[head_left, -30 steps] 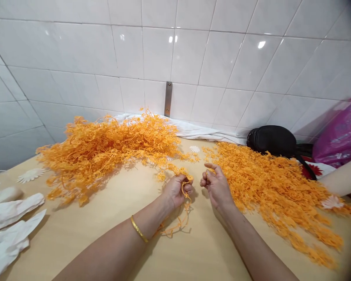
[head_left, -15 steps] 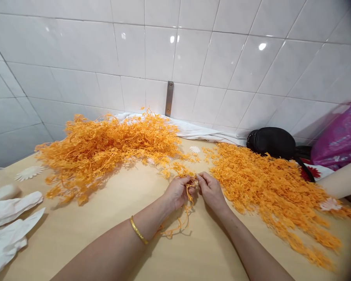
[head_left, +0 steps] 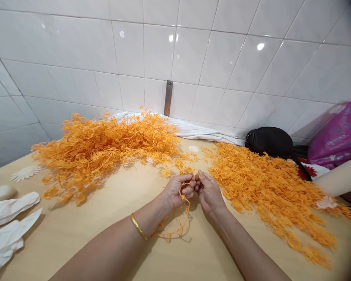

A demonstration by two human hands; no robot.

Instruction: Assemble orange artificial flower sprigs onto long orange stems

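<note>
Over the middle of the table, my left hand (head_left: 179, 190) is closed on an orange plastic flower strand (head_left: 188, 208), thumb and forefinger pinched. The strand's thin tail hangs in a loop below that hand, down to the tabletop. Fingertips touching the left ones, my right hand (head_left: 210, 191) is also closed, pinching the strand near its end; the exact spot between the fingers is hidden. A tangled heap of orange strands (head_left: 105, 146) rises beyond my left hand. To the right of my right hand spreads a flatter pile of orange strands (head_left: 260, 183).
White cloth (head_left: 199, 130) lies along the tiled wall. At the back right are a black pouch (head_left: 269, 141) and a purple bag (head_left: 336, 136). White gloves (head_left: 8, 218) lie at the left edge. White paper-like flowers (head_left: 25, 173) are scattered about the pale wooden table (head_left: 111, 210).
My hands have turned slightly, their fingertips now meeting. The strand's loop under my left hand hangs wider. The whole view has shifted a little.
</note>
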